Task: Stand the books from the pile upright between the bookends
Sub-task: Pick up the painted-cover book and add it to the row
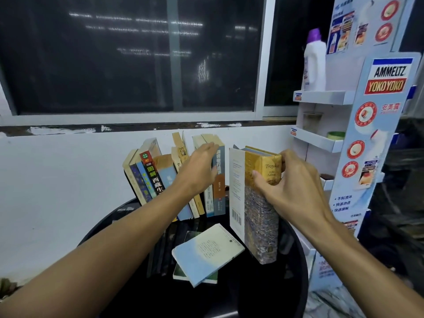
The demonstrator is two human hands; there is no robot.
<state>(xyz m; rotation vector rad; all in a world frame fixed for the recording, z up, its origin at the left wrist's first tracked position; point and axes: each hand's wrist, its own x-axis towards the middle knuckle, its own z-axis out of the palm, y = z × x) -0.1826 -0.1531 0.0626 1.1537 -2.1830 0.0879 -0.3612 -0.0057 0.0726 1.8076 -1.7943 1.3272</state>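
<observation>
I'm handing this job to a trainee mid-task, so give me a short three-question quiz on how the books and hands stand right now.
1. True or false: the right hand grips the thick yellow book upright by its spine.
2. What does the left hand do? A) lifts a book from the pile B) presses flat against the leaning row of books C) rests on the table
3. Which book lies on top of the remaining pile in front of the row?

Key
1. True.
2. B.
3. The pale blue book, lying flat with its cover up.
</observation>
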